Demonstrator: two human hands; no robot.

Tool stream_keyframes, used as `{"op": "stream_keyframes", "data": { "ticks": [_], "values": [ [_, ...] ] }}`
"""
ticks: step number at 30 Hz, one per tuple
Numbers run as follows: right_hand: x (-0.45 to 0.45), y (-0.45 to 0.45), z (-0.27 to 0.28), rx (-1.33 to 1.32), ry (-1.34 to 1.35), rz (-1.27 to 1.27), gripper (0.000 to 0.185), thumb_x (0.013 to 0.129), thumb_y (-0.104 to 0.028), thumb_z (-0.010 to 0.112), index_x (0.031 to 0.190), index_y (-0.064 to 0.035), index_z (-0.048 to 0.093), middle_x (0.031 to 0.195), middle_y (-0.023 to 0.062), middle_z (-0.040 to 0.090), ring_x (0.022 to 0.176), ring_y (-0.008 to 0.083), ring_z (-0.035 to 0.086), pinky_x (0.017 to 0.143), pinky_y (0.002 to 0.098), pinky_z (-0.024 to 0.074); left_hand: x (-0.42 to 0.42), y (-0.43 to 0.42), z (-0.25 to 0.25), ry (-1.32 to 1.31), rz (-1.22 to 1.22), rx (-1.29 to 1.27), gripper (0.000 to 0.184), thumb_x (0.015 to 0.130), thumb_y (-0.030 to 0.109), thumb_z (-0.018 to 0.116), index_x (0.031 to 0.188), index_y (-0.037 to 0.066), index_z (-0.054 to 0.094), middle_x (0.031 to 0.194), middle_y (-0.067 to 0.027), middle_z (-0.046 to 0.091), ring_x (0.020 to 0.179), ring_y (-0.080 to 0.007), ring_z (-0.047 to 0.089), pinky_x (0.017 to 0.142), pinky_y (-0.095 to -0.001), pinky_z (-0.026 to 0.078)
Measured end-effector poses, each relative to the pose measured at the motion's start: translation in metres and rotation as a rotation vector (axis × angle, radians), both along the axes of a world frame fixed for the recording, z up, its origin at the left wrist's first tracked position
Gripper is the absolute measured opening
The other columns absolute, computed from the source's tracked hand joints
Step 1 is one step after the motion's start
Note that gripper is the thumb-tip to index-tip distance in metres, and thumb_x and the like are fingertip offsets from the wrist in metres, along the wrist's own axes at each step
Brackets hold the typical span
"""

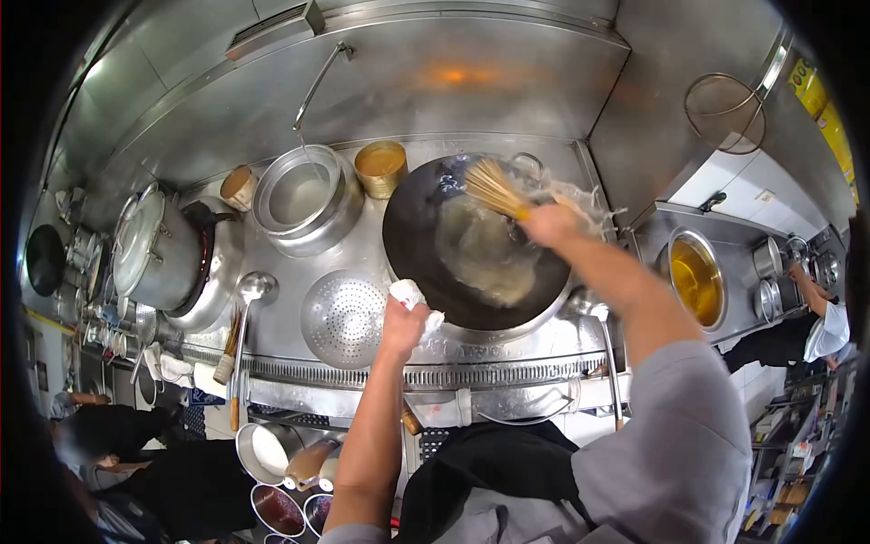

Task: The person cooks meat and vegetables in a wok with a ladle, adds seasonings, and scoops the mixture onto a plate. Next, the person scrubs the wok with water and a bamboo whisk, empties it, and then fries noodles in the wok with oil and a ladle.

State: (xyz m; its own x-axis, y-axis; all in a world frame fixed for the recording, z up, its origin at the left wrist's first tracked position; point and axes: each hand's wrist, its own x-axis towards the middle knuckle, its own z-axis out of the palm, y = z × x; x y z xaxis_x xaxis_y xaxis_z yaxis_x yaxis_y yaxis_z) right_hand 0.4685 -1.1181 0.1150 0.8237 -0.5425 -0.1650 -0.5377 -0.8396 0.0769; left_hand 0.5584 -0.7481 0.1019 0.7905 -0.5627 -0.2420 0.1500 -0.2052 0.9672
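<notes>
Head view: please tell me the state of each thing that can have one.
Wok, open, liquid inside
Bamboo brush, gripped in the right hand
White cloth, bunched in the left hand
Perforated strainer, empty
Metal basin, holding yellow liquid
Tap, apparently running in a thin stream
Round pot, uncovered

Both arms (pixel 373 435) (pixel 625 281) forward, fingers (pixel 399 317) curled

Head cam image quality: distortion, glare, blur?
Head view: fisheye bowing along the counter edge, black corners; same head view: orange glare on the steel backsplash; head view again: right hand and bamboo brush look motion-blurred, left hand crisper.
</notes>
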Motion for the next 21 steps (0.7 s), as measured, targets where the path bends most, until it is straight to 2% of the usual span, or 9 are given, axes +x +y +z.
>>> {"op": "stream_keyframes", "data": {
  "ticks": [2,4,6,8,10,13,15,16,21],
  "values": [
    [0.026,0.073,-0.018,0.235,-0.076,-0.240,0.049,0.095,-0.050,0.051,0.131,-0.0160,0.057,0.105,0.0150,0.072,0.097,0.0341,0.070,0.082,0.0476,0.0549,-0.002,0.005,-0.007,-0.020,0.000,0.034,0.032,0.080,0.004,0.062,0.111,0.003,0.055,0.092,-0.0074,0.062,0.084,-0.0184,0.062,0.072,-0.0350,0.052],
    [0.023,0.122,-0.017,0.370,-0.233,-0.279,0.053,0.097,-0.048,0.051,0.137,-0.0139,0.055,0.112,0.0170,0.070,0.104,0.0331,0.068,0.089,0.0473,0.0526,0.004,0.008,-0.004,0.013,-0.063,0.016,0.030,0.084,0.009,0.066,0.111,0.003,0.056,0.090,-0.0063,0.063,0.082,-0.0171,0.062,0.069,-0.0342,0.052],
    [-0.003,0.137,0.008,0.561,-0.206,-0.199,0.055,0.097,-0.048,0.053,0.139,-0.0119,0.054,0.115,0.0179,0.069,0.107,0.0331,0.067,0.092,0.0457,0.0510,0.016,0.009,0.005,0.387,0.028,-0.097,0.036,0.091,0.027,0.072,0.112,0.002,0.056,0.089,-0.0053,0.066,0.070,-0.0147,0.064,0.057,-0.0313,0.051],
    [-0.042,0.136,0.019,0.694,-0.246,-0.165,0.053,0.097,-0.047,0.054,0.137,-0.0123,0.056,0.119,0.0177,0.068,0.110,0.0339,0.065,0.094,0.0443,0.0498,0.023,0.000,0.015,0.373,0.003,0.055,0.023,0.092,0.023,0.067,0.105,0.006,0.059,0.083,-0.0041,0.064,0.064,-0.0139,0.062,0.049,-0.0302,0.047],
    [-0.093,0.125,0.022,0.768,-0.317,-0.119,0.046,0.097,-0.046,0.055,0.131,-0.0152,0.062,0.125,0.0165,0.066,0.114,0.0356,0.063,0.096,0.0431,0.0491,0.014,0.001,0.011,0.244,-0.090,0.078,0.023,0.087,0.015,0.066,0.103,0.002,0.058,0.076,-0.0058,0.065,0.064,-0.0145,0.063,0.053,-0.0311,0.048],
    [-0.186,0.122,0.025,0.870,-0.518,-0.207,0.053,0.097,-0.041,0.059,0.137,-0.0057,0.056,0.124,0.0177,0.067,0.116,0.0289,0.063,0.101,0.0362,0.0458,-0.007,0.017,-0.012,0.210,0.010,-0.153,0.022,0.083,0.004,0.059,0.104,0.002,0.055,0.083,-0.0054,0.062,0.067,-0.0152,0.062,0.056,-0.0313,0.049],
    [-0.245,0.133,0.061,1.128,-0.613,-0.412,0.051,0.098,-0.033,0.061,0.140,-0.0032,0.052,0.109,0.0112,0.069,0.088,0.0161,0.065,0.078,0.0328,0.0546,-0.025,0.029,0.000,0.185,0.042,-0.192,0.024,0.082,0.000,0.056,0.107,0.003,0.054,0.088,-0.0052,0.060,0.071,-0.0164,0.062,0.058,-0.0320,0.051],
    [-0.275,0.125,0.048,1.116,-0.719,-0.344,0.051,0.099,-0.032,0.060,0.140,-0.0025,0.051,0.106,0.0105,0.068,0.081,0.0149,0.065,0.069,0.0312,0.0549,-0.028,0.032,0.005,0.123,0.045,-0.176,0.023,0.083,0.000,0.054,0.106,0.003,0.055,0.087,-0.0052,0.060,0.070,-0.0160,0.061,0.058,-0.0315,0.050],
    [-0.352,0.121,0.030,1.109,-0.886,-0.591,0.052,0.099,-0.030,0.061,0.138,0.0036,0.052,0.116,0.0119,0.066,0.100,0.0170,0.062,0.087,0.0298,0.0501,-0.032,0.029,0.041,-0.151,0.070,-0.049,0.023,0.080,0.003,0.054,0.103,0.003,0.057,0.085,-0.0053,0.061,0.070,-0.0147,0.060,0.060,-0.0304,0.049]
  ]
}}
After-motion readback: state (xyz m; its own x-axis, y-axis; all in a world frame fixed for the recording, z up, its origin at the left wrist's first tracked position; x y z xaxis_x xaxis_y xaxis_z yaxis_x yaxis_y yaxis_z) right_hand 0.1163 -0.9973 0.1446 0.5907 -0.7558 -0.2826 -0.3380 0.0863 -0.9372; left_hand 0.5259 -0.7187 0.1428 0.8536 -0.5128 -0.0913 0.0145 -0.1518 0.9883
